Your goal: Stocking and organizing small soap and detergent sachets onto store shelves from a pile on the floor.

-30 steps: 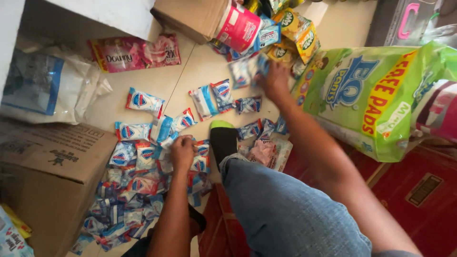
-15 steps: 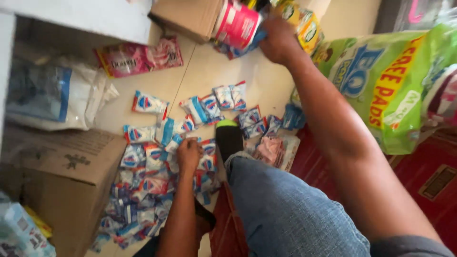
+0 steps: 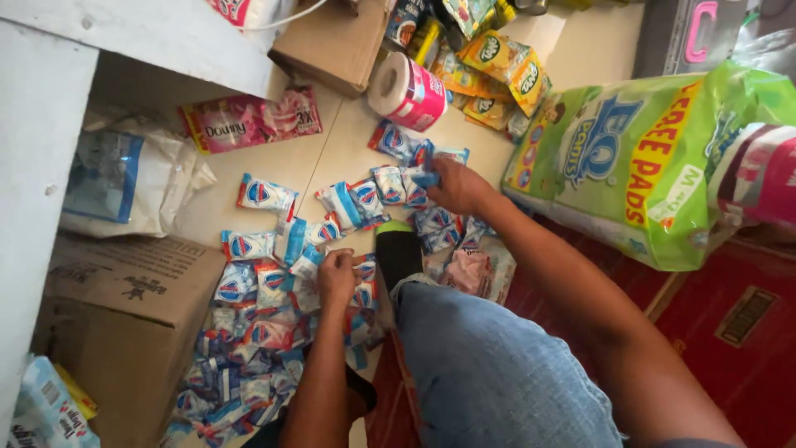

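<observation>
Floor tiles bear blue sachets [image 3: 249, 245]; both outstretched hands, left [image 3: 336, 278] and right [image 3: 454, 186], grip clamped on sachets.

Glossy plastic sachets [image 3: 264, 292] lie on smooth floor tile [image 3: 332, 153] beside a matt cardboard box [image 3: 124, 315] and faded denim jeans [image 3: 489, 373].

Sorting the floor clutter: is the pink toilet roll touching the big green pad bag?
Apart. The head view shows the pink toilet roll and the green pad bag separated by yellow packets and bare floor.

sachets [image 3: 274, 307] on floor [image 3: 348, 149] | box [image 3: 124, 307] left | big bag [image 3: 655, 158] right
</observation>
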